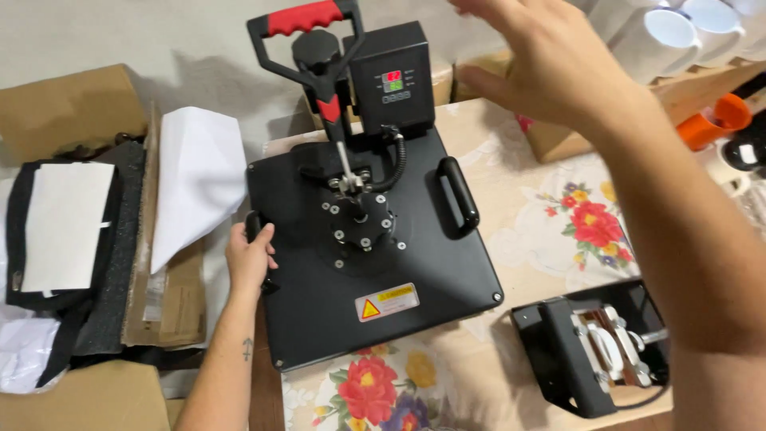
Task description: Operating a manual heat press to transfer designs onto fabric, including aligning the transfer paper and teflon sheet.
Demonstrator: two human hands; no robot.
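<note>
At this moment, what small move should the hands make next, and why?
Probably bring the right hand down onto the red-gripped lever: it hovers open just beside it, while the left hand already grips the press side handle, steadying it.

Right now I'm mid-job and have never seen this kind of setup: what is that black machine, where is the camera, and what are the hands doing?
The one picture comes from a camera on the person's head, looking down. The flat black metal heat press with a red-gripped lever sits on a flower-patterned tablecloth. The left hand grips the press's left side handle. The right hand is raised, open and holding nothing. A smaller black metal clamp attachment lies to the right, white mugs stand behind, and open cardboard boxes sit at left.
</note>
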